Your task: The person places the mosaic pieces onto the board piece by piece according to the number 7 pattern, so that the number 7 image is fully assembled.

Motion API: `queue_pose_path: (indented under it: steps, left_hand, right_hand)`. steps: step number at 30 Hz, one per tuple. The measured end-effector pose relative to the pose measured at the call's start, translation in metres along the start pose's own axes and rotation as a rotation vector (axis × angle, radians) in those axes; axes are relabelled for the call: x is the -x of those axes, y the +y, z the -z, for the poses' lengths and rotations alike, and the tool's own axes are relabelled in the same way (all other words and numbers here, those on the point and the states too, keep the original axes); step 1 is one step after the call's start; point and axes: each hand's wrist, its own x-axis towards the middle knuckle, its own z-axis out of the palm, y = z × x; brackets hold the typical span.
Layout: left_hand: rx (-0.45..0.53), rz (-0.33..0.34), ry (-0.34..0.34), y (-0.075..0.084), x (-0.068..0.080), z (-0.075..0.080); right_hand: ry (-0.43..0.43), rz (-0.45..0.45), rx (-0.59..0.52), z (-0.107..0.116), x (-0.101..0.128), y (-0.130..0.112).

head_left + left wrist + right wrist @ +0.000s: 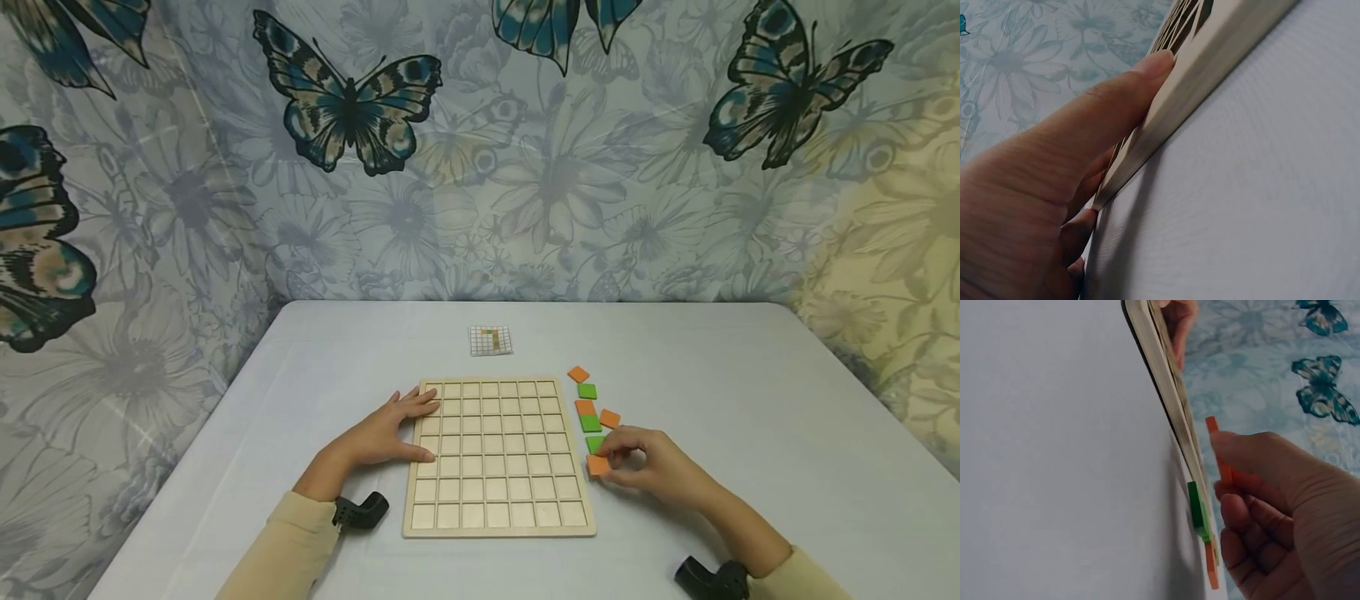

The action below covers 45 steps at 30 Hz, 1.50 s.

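A square wooden grid board (pixel 497 457) lies on the table. My left hand (pixel 392 431) rests on its left edge, thumb and fingers spread apart over the border cells. From the left wrist camera, the thumb (pixel 1107 103) lies across the board's edge (pixel 1179 94). Beside the board's right edge, my right hand (pixel 660 467) pinches an orange square tile (pixel 597 466) between thumb and fingers. The right wrist view has this orange tile (pixel 1212 424) held up above the table. Just behind it lies a green tile (pixel 595 444), partly hidden by the fingers.
More tiles run along the board's right side: an orange tile (pixel 578 374) at the far end, a green tile (pixel 587 391), then a close group with another orange tile (pixel 610 418). A small printed grid card (pixel 491 341) lies behind the board. Butterfly-patterned cloth (pixel 525 208) hangs behind the table.
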Motion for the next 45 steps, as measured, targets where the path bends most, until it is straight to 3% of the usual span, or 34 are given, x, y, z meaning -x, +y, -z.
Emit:
queue_pose_path:
  steps: [7, 15, 23, 30, 37, 45]
  left_hand:
    - [0.01, -0.001, -0.006, 0.001, 0.0, 0.001]
    - [0.008, 0.0, -0.005, 0.0, 0.001, 0.001]
    - [0.0, 0.009, -0.002, -0.002, 0.001, 0.0]
    - [0.006, 0.008, 0.0, -0.003, 0.0, -0.001]
    - [0.006, -0.01, -0.001, -0.003, -0.002, -0.003]
    - [0.0, 0.002, -0.002, -0.005, -0.001, -0.001]
  right_hand:
    - [0.029, 0.027, 0.055, -0.004, -0.019, -0.004]
    - [0.047, 0.067, 0.02, -0.007, -0.035, -0.007]
    - [0.033, 0.045, 0.0, -0.014, -0.049, -0.017]
    - [0.034, 0.103, -0.001, -0.019, -0.067, -0.026]
    - [-0.018, 0.041, -0.035, -0.022, -0.082, -0.036]
    - [-0.024, 0.037, -0.077, -0.031, -0.099, -0.04]
